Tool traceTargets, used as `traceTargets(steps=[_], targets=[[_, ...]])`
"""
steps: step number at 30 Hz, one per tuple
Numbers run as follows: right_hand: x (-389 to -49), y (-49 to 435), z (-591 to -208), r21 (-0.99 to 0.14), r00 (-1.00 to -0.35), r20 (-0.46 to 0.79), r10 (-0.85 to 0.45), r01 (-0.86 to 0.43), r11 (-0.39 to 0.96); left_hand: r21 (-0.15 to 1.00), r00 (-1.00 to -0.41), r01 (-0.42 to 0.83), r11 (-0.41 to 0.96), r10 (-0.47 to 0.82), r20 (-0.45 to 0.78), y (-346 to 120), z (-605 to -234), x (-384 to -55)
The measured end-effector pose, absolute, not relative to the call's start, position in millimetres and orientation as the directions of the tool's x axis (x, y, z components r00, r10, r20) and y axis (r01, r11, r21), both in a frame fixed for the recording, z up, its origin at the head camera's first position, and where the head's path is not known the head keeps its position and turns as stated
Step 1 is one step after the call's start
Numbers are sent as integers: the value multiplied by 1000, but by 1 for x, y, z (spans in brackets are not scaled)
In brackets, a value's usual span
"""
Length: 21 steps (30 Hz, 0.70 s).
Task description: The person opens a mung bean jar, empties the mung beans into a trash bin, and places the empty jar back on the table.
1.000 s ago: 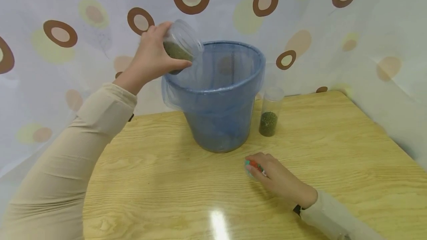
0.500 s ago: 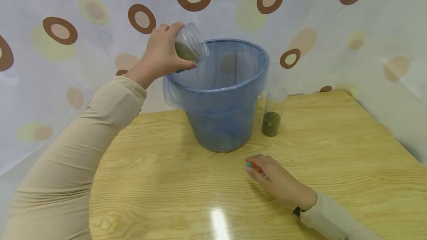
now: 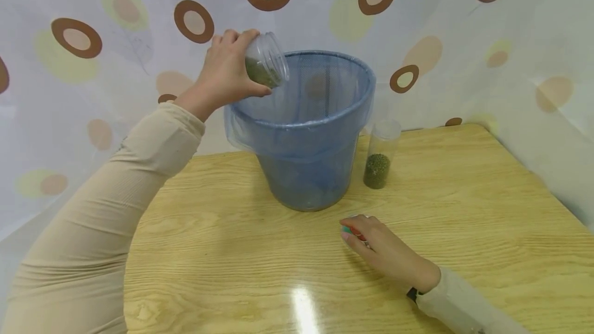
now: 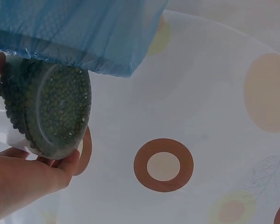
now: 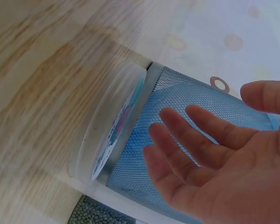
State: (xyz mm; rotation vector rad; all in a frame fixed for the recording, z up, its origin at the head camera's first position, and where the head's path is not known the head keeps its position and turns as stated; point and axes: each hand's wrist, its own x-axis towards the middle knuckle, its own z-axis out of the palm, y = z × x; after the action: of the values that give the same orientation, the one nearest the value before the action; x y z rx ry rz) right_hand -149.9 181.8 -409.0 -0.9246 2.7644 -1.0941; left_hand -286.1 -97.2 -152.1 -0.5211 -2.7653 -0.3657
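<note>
My left hand (image 3: 225, 73) grips a clear plastic jar (image 3: 265, 60) of green beans, fingers over the top and thumb below. The jar is tipped on its side, its open mouth toward the inside of a blue mesh bin (image 3: 303, 169) at the left rim. In the left wrist view, the small round beans (image 4: 63, 109) lie against the jar's base. My right hand (image 3: 385, 249) hovers low over the table with relaxed, slightly bent fingers. Below it a clear round lid (image 5: 109, 123) with a coloured label lies on the wood; the head view shows only part of it.
A thin bluish plastic bag (image 4: 84, 32) lines the bin and folds over its rim. Right of the bin stands a second clear jar (image 3: 378, 169), part-filled with green beans. A patterned wall covering (image 3: 436, 9) rises behind the wooden table (image 3: 223, 262).
My left hand has carried the tilted jar slightly to the right, further over the bin's rim. My right hand has stayed over the lid.
</note>
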Motion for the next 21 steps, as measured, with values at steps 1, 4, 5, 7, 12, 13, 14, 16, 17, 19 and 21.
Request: traceTargets(steps=[1,4,5,7,12,13,14,16,17,19,21], targets=[[-150,182,-409,-631,-822,186,-538,-519,576,186,-888,388,903,312,338,-97,-152,-287],[-151,181,-410,-630,-820,192,-539,-524,573,172,-889,384,907,313,335,-96,-152,-288],[-151,181,-410,-629,-820,194,-539,-526,572,168,-889,382,909,312,334,-96,-152,-288],[-151,180,-410,-627,-818,199,-540,-530,571,163,-891,378,911,311,332,-95,-152,-289],[-151,180,-411,-622,-813,209,-543,-539,568,153,-894,371,916,308,325,-95,-152,-289],[-151,180,-411,-621,-812,210,-544,-541,568,151,-895,370,917,308,323,-95,-152,-289],[-151,179,-411,-620,-811,210,-545,-542,567,149,-895,369,917,308,322,-95,-152,-288],[-150,179,-411,-616,-810,211,-547,-545,568,147,-896,368,918,309,318,-96,-152,-288],[-150,179,-411,-614,-809,212,-548,-546,570,145,-896,369,918,310,318,-96,-152,-288],[-150,179,-411,-611,-808,212,-549,-548,571,141,-893,373,917,315,321,-96,-152,-287],[-149,178,-411,-607,-809,211,-549,-548,575,135,-890,378,916,319,326,-96,-152,-287]])
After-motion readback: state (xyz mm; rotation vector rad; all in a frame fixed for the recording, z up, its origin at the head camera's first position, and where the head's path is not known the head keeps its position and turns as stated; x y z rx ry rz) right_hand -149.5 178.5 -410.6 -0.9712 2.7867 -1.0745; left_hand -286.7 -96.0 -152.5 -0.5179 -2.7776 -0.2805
